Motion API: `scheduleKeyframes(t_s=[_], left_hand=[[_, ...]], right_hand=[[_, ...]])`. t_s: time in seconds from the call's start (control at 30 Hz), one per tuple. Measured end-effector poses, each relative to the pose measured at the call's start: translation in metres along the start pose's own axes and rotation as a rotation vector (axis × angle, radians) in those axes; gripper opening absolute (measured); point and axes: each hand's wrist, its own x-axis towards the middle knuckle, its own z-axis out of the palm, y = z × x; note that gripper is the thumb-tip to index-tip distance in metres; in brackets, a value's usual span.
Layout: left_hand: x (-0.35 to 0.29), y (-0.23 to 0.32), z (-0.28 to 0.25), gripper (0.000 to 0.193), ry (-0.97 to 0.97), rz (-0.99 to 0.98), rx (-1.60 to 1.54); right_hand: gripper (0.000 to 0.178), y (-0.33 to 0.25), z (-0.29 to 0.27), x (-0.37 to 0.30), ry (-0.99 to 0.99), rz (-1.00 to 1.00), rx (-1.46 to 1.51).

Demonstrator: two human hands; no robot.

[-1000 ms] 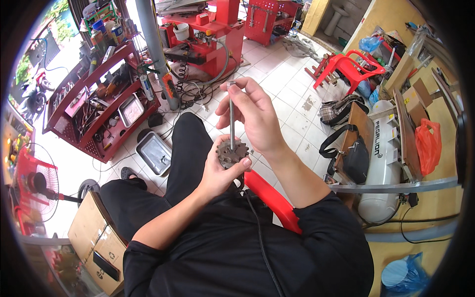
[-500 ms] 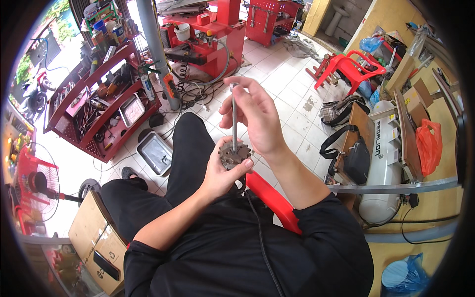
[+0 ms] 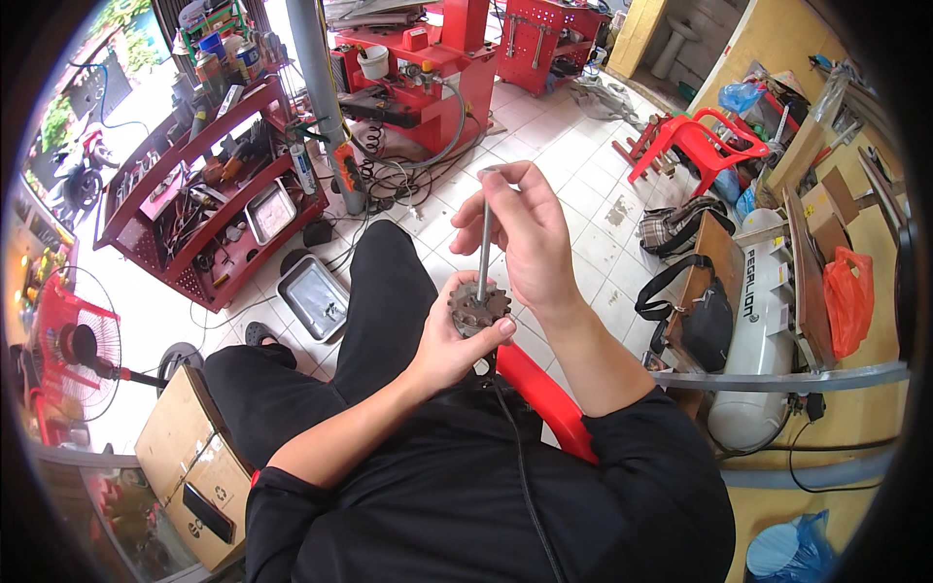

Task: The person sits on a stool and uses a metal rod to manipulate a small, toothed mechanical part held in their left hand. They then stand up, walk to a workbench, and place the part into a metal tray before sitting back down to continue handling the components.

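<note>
My left hand (image 3: pixel 440 342) is wrapped round a dark, grimy toothed metal part (image 3: pixel 470 315), like a small sprocket, held in front of my lap. From its middle rises a slim grey metal rod (image 3: pixel 484 241), nearly upright. My right hand (image 3: pixel 533 233) pinches the rod's top end between thumb and index finger, the other fingers loosely curled. Whether the rod's lower tip goes into the part or only rests on it, I cannot tell.
A metal tray (image 3: pixel 313 299) lies on the tiled floor beyond my knees. At the left stand a red tool cart (image 3: pixel 209 233) and a cardboard box (image 3: pixel 185 457) bearing a phone. A red chair (image 3: pixel 700 148) and a white air tank (image 3: pixel 753 340) are at the right.
Both hands, with the toothed part and rod, appear slightly further right, as does much of the background. The rod leans a little more to the right at its top. Both grips stay the same.
</note>
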Motion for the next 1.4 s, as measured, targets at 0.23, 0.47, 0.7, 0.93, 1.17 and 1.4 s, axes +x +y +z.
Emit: scheduleKeyframes(t_s=[0.23,0.47,0.7,0.93,1.17,1.4], left_hand=[[0.000,0.002,-0.001,0.042,0.006,-0.019,-0.012],[0.001,0.003,0.002,0.047,0.019,-0.019,-0.101],[0.001,0.005,0.000,0.047,0.018,-0.021,-0.076],[0.000,0.007,-0.004,0.046,0.046,-0.007,-0.043],[-0.019,0.035,-0.037,0.043,0.185,0.097,-0.049],[-0.080,0.055,-0.086,0.044,0.468,0.230,-0.020]], right_hand=[[0.027,-0.004,0.000,0.000,-0.037,0.032,0.072],[0.025,-0.006,-0.002,0.001,-0.074,0.110,0.216],[0.027,-0.003,-0.002,0.001,-0.033,0.039,0.095],[0.021,-0.002,0.007,0.003,-0.018,0.056,0.184],[0.027,0.008,0.053,0.030,-0.251,0.153,0.273],[0.024,0.051,0.150,0.043,-0.549,0.226,0.231]])
